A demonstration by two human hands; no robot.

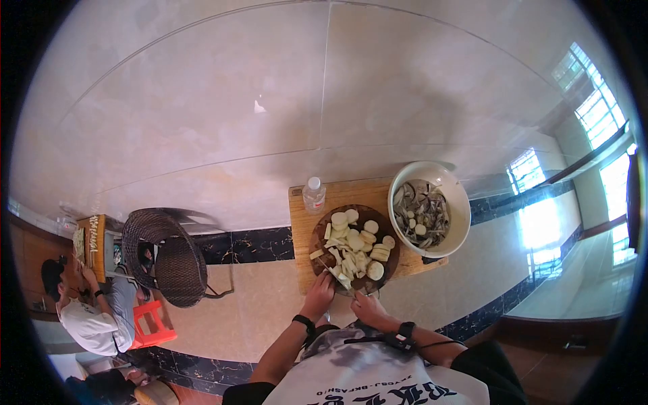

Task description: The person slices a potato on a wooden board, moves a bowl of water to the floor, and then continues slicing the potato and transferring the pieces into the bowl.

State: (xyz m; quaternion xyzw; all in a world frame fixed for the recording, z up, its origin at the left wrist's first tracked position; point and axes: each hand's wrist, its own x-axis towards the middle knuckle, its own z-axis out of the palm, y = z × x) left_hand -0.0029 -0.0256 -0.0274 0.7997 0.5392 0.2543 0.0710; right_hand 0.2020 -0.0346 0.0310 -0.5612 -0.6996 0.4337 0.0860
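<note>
The right hand (366,308) is gripping a knife (337,275) over white slices (356,244) on the board (322,233); the left hand (321,292) is touching them, opening unclear.

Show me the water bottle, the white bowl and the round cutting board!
water bottle (314,196): head view, clear body.
white bowl (432,174): head view, upper inner wall.
round cutting board (382,219): head view, bare upper-right edge.

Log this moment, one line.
left hand: on cut pieces | right hand: beside it, grip unclear | board: round, dark | bowl: peelings | bottle: upright
</note>
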